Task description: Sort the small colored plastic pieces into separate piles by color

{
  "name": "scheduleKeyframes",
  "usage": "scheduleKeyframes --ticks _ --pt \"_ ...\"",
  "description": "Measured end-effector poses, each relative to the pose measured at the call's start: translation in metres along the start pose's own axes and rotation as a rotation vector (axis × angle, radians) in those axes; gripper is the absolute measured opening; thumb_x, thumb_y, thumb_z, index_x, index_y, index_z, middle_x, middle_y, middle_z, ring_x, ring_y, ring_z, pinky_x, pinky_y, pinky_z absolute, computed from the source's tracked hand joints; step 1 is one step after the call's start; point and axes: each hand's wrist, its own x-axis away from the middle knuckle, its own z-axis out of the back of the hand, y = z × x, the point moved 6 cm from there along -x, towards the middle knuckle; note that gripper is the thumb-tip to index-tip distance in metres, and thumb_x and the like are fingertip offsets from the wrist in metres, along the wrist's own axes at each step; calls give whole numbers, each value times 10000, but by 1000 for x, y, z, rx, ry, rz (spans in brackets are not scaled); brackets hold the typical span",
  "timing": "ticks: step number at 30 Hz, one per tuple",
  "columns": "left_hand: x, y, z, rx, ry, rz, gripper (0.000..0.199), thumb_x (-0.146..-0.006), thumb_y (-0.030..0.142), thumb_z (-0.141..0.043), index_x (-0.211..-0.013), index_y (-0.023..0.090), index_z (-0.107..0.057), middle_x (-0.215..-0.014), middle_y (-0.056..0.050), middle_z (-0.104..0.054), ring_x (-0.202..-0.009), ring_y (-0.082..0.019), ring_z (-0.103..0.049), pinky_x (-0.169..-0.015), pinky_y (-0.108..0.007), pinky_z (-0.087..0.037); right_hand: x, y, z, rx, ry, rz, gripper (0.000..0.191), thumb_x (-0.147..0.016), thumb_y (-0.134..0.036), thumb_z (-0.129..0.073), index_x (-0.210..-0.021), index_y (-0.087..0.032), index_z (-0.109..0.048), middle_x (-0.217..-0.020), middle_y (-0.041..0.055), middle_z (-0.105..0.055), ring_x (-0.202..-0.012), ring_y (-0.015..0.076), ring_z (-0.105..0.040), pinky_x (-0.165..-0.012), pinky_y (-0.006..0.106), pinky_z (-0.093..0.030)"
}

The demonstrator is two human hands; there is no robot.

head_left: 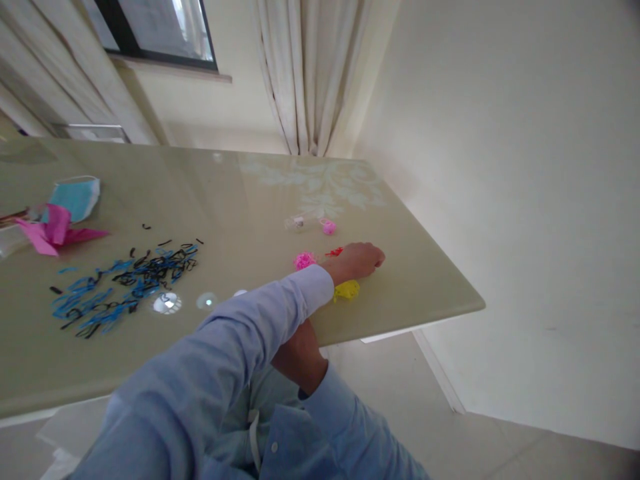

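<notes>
My left hand point(357, 260) reaches across to the right over the table, its fingers closed together; anything between them is hidden. Beside it lie a small red pile point(334, 252), partly covered by the hand, and a yellow pile point(347, 289) just below the wrist. A pink pile of small bands point(305, 261) sits to the left of the cuff. Under my left forearm, at the table's front edge, is my right hand point(301, 350); the sleeve covers its fingers.
Many blue and black bands point(150, 270) are scattered on the table point(240, 220) at the left. Near them are a pink folded paper point(57, 230) and a blue mask point(75, 198). A clear container point(300, 222) and a pink item point(329, 227) lie beyond my hands. A wall stands right.
</notes>
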Motion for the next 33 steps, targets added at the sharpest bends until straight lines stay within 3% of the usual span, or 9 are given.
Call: scheduleKeyframes --ticks 8,16,23,33 --pt "-3 -10 -1 -98 0 -10 266 -925 149 -487 -1027 161 -732 -1067 -132 -723 -982 -241 -684 -760 -316 -505 1 1 -2 -14 -34 -14 221 -867 -284 -660 -1084 -286 -704 -1075 91 -758 -1117 263 -672 -971 381 -539" --pt "-5 2 -1 -225 -45 -58 259 -889 9 -493 -975 72 -729 -970 -201 -719 -941 -281 -717 -757 -347 -543 5 4 -6 24 -32 -41 233 -848 -303 -680 -1079 -280 -698 -1112 113 -744 -1234 281 -611 -1015 424 -521" --pt "-7 8 -1 -285 -37 -135 283 -933 39 -461 -1020 81 -727 -1007 -212 -700 -941 -290 -720 -722 -351 -550 4 2 -6 -6 -10 -34 265 -866 -346 -665 -1125 -289 -673 -1149 114 -729 -1269 278 -579 -1054 432 -507" --pt "-7 8 -8 -327 2 -201 327 -938 26 -416 -1056 48 -720 -1226 -274 -626 -944 -286 -722 -709 -351 -550 4 1 -4 6 -48 -56 315 -849 -336 -674 -1156 -264 -676 -1184 122 -722 -1294 271 -566 -1075 418 -487"
